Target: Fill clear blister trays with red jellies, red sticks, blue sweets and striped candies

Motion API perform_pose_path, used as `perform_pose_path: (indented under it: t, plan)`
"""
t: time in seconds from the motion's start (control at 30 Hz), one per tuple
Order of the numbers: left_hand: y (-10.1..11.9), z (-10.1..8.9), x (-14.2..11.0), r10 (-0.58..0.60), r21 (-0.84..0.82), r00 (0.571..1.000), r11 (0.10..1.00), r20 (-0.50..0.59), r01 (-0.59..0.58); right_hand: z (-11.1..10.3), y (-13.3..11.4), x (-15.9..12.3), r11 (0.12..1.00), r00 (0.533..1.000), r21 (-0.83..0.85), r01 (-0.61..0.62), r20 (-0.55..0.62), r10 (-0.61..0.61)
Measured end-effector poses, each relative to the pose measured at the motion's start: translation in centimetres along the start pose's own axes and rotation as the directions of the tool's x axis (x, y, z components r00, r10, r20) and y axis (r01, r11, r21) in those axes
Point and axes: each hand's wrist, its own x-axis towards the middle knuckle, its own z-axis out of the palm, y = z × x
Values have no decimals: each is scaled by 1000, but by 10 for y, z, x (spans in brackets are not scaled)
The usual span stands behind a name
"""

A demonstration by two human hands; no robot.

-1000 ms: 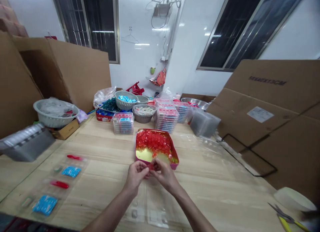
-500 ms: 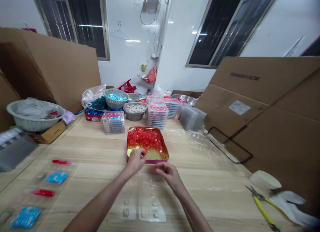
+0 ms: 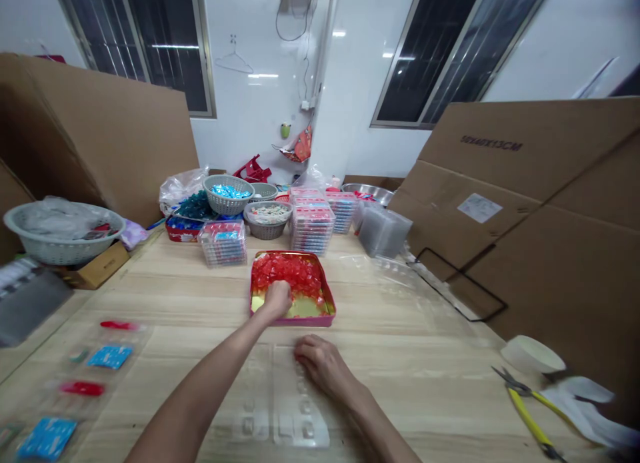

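Note:
My left hand [image 3: 278, 298] reaches into a pink-rimmed tin [image 3: 327, 320] with a gold inside. Its fingers are curled down at the edge of a heap of small red wrapped pieces [image 3: 289, 270], and their tips are hidden. Over the top of a clear plastic blister tray [image 3: 287, 410], my right hand [image 3: 320, 362] is closed, with a bit of red showing at its fingertips. The tray lies flat on the table in front of the tin, with moulded hollows along it.
Filled trays with blue packets [image 3: 111, 357] and red items lie at left. Behind the tin stand stacked clear packs [image 3: 313, 226] and baskets [image 3: 229, 194]. Pliers [image 3: 525, 410] and a tape roll [image 3: 533, 355] are at right, beside a large cardboard box [image 3: 550, 250].
My left hand has gone further into the tin, down to the red pieces. My right hand has come down and nearer onto the top of the clear tray. The view has shifted slightly.

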Motion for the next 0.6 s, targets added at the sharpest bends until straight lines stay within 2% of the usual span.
perform_pose_path:
  t: [0.1,0.17,0.2,0.27,0.33,0.37,0.43,0.47,0.53,0.6]
  plan:
    - [-4,-9,-17,1,-191,999,981,-40,-8,0,1,-3,999,999,26,34,-30,-33]
    - [-6,-11,-35,8,-369,1000,929,-15,-13,-2,0,-3,991,988,135,18,-156,4]
    - [-7,-11,-45,7,-502,1000,865,11,-1,-4,-1,-2,980,968,196,11,-247,38]
    - [-7,-7,-64,6,-762,997,645,81,59,-7,-6,1,955,904,295,31,-417,100]
    - [-5,-2,-78,11,-888,987,438,160,139,-11,-13,4,936,850,344,81,-514,115]
    - [-3,0,-83,18,-898,981,406,192,168,-13,-16,5,928,841,358,98,-529,115]
    - [1,2,-86,41,-881,972,432,232,192,-18,-19,4,916,836,390,92,-530,141]
    - [2,2,-84,48,-859,971,479,233,182,-21,-20,2,909,841,411,69,-514,168]
    - [2,-1,-75,32,-751,984,651,175,113,-25,-20,-3,898,877,440,11,-436,203]
    - [-1,-6,-59,-7,-572,997,819,76,49,-26,-19,-10,910,937,415,-31,-304,170]
